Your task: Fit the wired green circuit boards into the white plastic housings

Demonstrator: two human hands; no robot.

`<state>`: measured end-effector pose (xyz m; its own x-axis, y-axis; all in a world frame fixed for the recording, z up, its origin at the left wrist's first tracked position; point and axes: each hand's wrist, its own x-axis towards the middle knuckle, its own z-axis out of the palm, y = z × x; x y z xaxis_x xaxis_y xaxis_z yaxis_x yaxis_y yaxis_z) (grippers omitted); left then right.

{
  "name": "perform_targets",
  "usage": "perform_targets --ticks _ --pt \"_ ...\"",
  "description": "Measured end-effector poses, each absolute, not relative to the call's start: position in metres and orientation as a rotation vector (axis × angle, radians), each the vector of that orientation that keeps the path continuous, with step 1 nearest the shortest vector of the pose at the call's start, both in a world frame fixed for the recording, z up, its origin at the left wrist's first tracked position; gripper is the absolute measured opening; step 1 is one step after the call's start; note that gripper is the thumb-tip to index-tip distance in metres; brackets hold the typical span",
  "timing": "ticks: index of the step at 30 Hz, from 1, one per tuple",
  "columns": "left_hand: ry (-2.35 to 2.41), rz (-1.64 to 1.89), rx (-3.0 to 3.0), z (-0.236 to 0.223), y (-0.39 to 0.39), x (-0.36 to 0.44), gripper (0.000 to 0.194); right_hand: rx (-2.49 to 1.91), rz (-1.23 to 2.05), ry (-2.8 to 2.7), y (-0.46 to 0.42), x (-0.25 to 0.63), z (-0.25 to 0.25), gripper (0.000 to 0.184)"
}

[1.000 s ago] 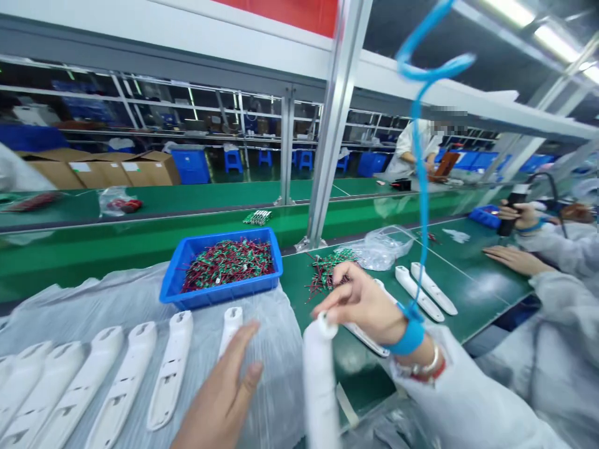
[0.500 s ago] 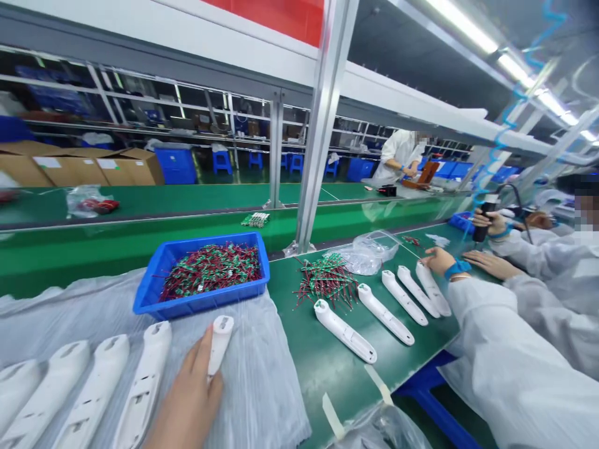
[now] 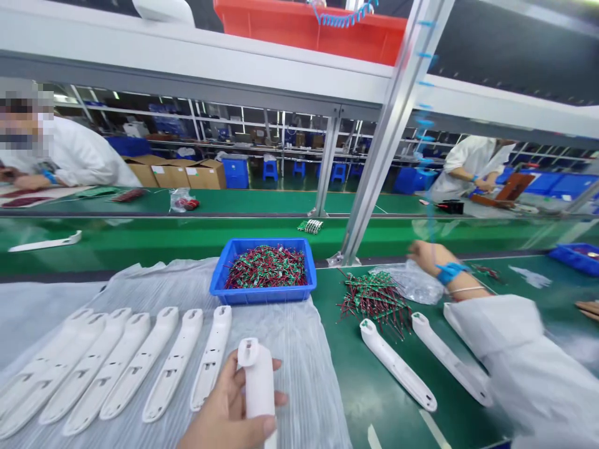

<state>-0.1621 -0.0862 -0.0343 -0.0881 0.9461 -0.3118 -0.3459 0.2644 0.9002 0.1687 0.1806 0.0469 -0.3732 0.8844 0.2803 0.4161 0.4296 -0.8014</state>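
The left hand point(image 3: 219, 415) has its grip clenched around an upright white plastic shell point(image 3: 257, 380), just beside a row of matching shells point(image 3: 140, 368) on a plastic sheet point(image 3: 309, 374). The right hand point(image 3: 425, 257), open and empty, is blurred above a clear plastic bag point(image 3: 412, 284), near a heap of wired green circuit boards point(image 3: 374, 298) on the green counter point(image 3: 337, 399).

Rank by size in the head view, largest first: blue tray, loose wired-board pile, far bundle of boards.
Blue tray, loose wired-board pile, far bundle of boards. Distance makes the bundle's rank unsure.
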Motion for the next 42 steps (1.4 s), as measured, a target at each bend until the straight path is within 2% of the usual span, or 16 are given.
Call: perform_targets --ticks 2,4,7,11,14,19,27,29,33,42 --pt "1.127 1.177 0.681 -0.025 -0.086 -0.156 0.091 -1.110 0.722 -2.176 0.184 0.105 0.039 0.019" --pt "1.071 1.136 0.669 -0.022 -0.087 -0.150 0.098 -1.067 0.662 -2.372 0.183 0.037 0.028 0.010" --pt "1.035 1.121 0.624 -0.024 -0.090 -0.148 0.109 -1.019 0.614 -2.577 0.180 -0.048 0.014 0.013" --pt "1.069 1.182 0.572 -0.029 -0.098 -0.156 0.114 -1.068 0.585 -2.676 0.183 -0.092 0.003 0.020" --pt "1.075 1.211 0.555 -0.028 -0.099 -0.160 0.109 -1.074 0.614 -2.619 0.187 -0.085 0.003 0.019" --pt "1.023 1.223 0.424 -0.012 -0.091 -0.154 0.085 -1.046 0.789 -2.304 0.184 -0.051 0.013 0.016" --pt "1.025 1.301 0.430 0.010 -0.079 -0.144 0.072 -0.744 1.253 -1.878 0.126 -0.005 0.028 0.045" --pt "1.024 1.302 0.456 0.011 -0.078 -0.141 0.069 -0.660 1.355 -1.838 0.107 0.005 0.032 0.041" --pt "1.006 1.280 0.505 0.009 -0.079 -0.134 0.068 -0.529 1.545 -1.815 0.070 0.020 0.042 0.019" --pt "1.017 1.355 0.787 -0.007 -0.078 -0.133 0.071 -0.555 1.688 -1.682 0.025 0.028 0.045 0.015"
